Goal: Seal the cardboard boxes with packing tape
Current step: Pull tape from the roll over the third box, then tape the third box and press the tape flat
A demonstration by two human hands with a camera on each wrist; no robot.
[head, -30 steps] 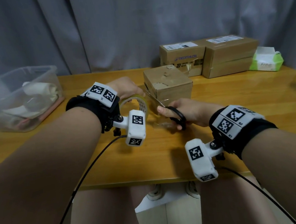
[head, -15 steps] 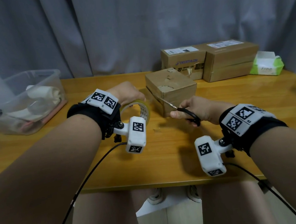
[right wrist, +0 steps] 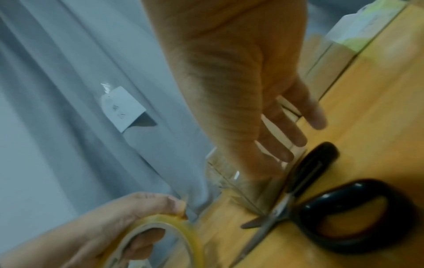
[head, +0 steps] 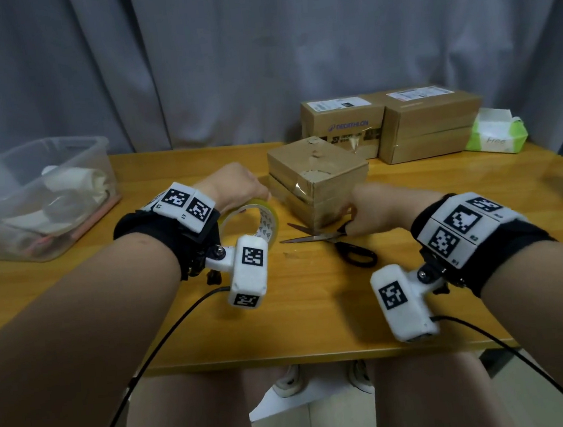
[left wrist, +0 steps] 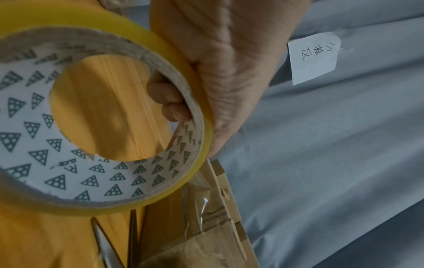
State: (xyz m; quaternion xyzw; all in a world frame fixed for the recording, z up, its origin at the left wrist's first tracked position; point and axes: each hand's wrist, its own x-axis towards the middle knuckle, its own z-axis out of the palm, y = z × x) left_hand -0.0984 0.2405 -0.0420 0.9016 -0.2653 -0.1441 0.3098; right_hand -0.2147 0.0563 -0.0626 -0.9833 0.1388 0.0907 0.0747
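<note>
A small cardboard box stands mid-table with clear tape over its top and down its near face. My left hand grips the yellow tape roll just left of the box. In the left wrist view its fingers curl inside the core of the roll. My right hand is at the box's near right corner, holding nothing. Its fingers are straight beside the taped face; contact is blurred. Black-handled scissors lie on the table in front of the box.
Two larger taped boxes stand at the back right, with a green tissue pack beside them. A clear plastic bin holding cloth sits at the left. A grey curtain hangs behind the wooden table.
My right hand has laid the scissors down on the table and let go, then moved to the box's near corner. My left hand still holds the tape roll.
</note>
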